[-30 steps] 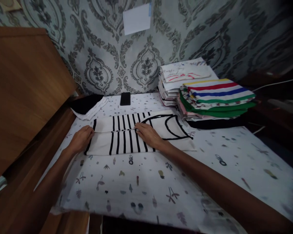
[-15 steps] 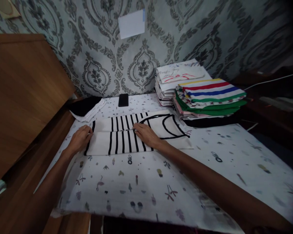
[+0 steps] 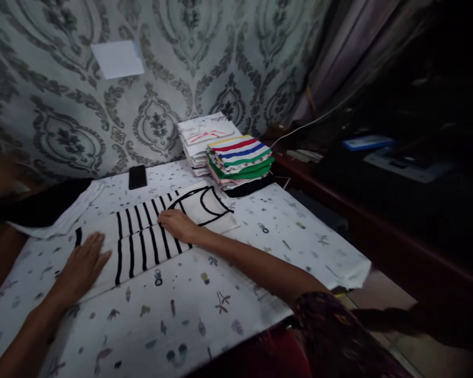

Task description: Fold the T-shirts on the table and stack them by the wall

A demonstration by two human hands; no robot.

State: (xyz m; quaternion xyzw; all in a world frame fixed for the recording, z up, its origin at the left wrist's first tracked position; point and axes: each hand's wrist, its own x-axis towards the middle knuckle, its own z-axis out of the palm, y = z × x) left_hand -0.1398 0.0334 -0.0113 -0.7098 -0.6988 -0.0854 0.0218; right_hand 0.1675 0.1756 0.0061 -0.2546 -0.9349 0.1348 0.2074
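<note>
Striped garment [image 3: 150, 237], white and folded, lies on patterned cloth [image 3: 142, 336] under the left hand [image 3: 82, 265] and right hand [image 3: 179, 226]. Left fingers outstretched, laid flat near its dark-edged end, grasping nothing. Right fingers bent, tips touching the lengthwise middle line among the stripes; cannot tell whether fabric is pinched. Beyond the right fingers: black phone [image 3: 137, 177] leftward, stacked folded clothes [image 3: 239, 153] rightward.

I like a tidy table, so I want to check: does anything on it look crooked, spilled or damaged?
No spill or damage is visible. One small oddity: the black cloth sticks out from under the colourful pile, so the edges do not line up. The shirt under the left hand and right hand lies flat.
</note>
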